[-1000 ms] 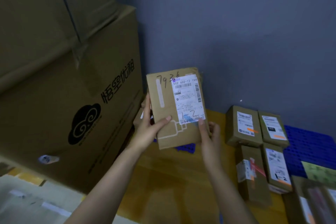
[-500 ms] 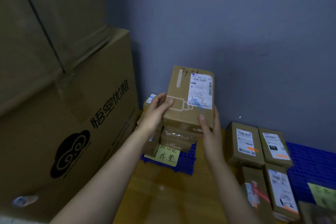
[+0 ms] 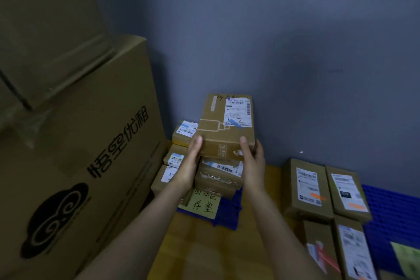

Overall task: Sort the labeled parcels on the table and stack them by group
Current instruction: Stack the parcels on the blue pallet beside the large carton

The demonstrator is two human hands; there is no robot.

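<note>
A brown parcel (image 3: 223, 120) with a white label and handwritten "1-2" lies flat on top of a stack of parcels (image 3: 219, 175) by the back wall. My left hand (image 3: 191, 161) grips its near left edge and my right hand (image 3: 251, 159) grips its near right edge. A second stack of labeled parcels (image 3: 179, 145) stands just left of it. Both stacks rest on a blue plastic pallet (image 3: 229, 216) that carries a yellow handwritten note (image 3: 203, 203).
Big cardboard boxes (image 3: 75, 143) fill the left side. Several labeled parcels (image 3: 306, 188) lie on the wooden table (image 3: 193, 248) at the right. Another blue pallet (image 3: 391, 211) with a green note (image 3: 406, 259) sits at the far right. A grey wall closes the back.
Both hands carried the parcel forward and turned it from upright to flat, bringing it down onto the stack by the wall. The view moved closer to the stacks.
</note>
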